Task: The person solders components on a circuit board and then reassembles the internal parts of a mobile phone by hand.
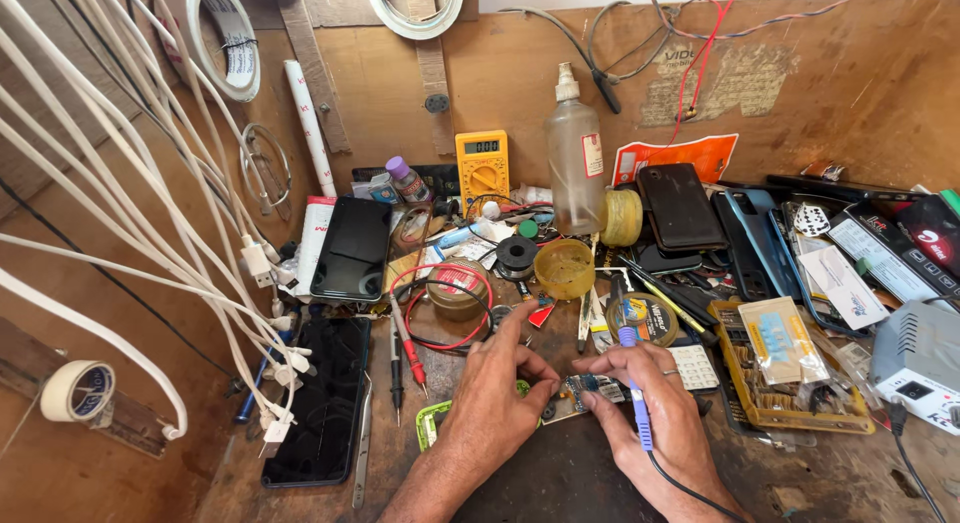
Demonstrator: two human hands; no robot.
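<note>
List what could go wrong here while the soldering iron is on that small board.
1. The right hand holds the soldering iron with its tip at the small circuit board, right beside the left hand fingers: a slip might burn them.
2. The iron's cord trails toward the person and could snag.
3. Red probe leads and clutter lie close; heat might mark them.

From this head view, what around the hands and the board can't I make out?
- Small circuit board: mostly covered by the left hand and right hand.
- Soldering iron tip: too small, hidden behind fingers.
- Green frame: partly under the left hand.
- Iron's cable: cut off by the bottom edge.
</note>
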